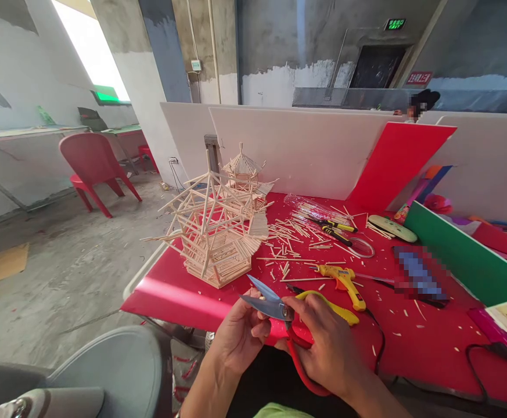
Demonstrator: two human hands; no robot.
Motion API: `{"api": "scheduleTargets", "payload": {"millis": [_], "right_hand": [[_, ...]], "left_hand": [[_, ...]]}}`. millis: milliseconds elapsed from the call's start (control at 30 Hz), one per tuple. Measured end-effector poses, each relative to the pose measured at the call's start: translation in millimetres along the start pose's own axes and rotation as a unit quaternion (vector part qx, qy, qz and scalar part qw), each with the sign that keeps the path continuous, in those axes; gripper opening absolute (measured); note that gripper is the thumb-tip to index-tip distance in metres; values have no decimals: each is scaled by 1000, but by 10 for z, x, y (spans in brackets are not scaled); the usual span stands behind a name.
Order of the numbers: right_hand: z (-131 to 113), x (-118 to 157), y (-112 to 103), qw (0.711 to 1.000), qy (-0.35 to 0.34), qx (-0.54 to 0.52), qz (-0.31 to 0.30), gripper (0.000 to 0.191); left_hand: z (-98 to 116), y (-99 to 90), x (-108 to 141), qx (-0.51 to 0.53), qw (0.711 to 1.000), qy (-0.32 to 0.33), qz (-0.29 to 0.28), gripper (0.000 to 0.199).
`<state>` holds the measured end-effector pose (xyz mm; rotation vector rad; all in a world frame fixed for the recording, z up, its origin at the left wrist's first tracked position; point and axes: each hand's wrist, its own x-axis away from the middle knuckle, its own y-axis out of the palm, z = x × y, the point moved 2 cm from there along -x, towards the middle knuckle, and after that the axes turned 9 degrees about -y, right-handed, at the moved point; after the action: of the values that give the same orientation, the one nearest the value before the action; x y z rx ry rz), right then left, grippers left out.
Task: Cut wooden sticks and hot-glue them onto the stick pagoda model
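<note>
My right hand (323, 337) is closed on the red handles of a pair of scissors (274, 307), whose grey blades are apart and point left. Beside the blades, my left hand (241, 332) has its fingers pinched together near a small pale piece at the fingertips; what it grips is mostly hidden. Beyond my hands stands a wooden stick model (218, 232), an open frame on a slatted base. Behind it rises a small tower with a pointed roof (242, 165). Many loose sticks (286, 238) lie to the right of the model on the red table (161, 290).
A yellow glue gun (344, 281), a yellow-handled tool (331, 307), pliers (335, 229) and a phone-like device (419, 276) lie on the table. A green board (462, 255) stands at right. A grey stool (114, 371) is at lower left. Another person (421, 104) shows behind the white panels.
</note>
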<state>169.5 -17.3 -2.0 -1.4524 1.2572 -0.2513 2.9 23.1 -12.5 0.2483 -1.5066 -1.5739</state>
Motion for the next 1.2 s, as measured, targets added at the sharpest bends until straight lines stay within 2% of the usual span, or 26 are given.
{"api": "scheduleTargets", "payload": {"millis": [267,533,767,1000,1100,1200], "right_hand": [[0,7,-5,999,3,-31,-19,60],[-7,-20,0,999,13,-20,-31,58],[11,-14,-11,1000,2,3,-16,55],[103,55,69,998,-26,63,15,50],[150,97,143,999,-28,39,24,50],[195,115,176,999,-12,-11,43,52]], "left_hand": [[11,16,-23,40,999,15,6,16],[18,12,-19,26,999,21,28,14],[-19,64,-28,36,999,21,27,17],[-21,103,-59,20,999,11,34,20],[-13,130,-72,18,999,19,30,23],[-17,139,-90,-27,997,46,58,29]]}}
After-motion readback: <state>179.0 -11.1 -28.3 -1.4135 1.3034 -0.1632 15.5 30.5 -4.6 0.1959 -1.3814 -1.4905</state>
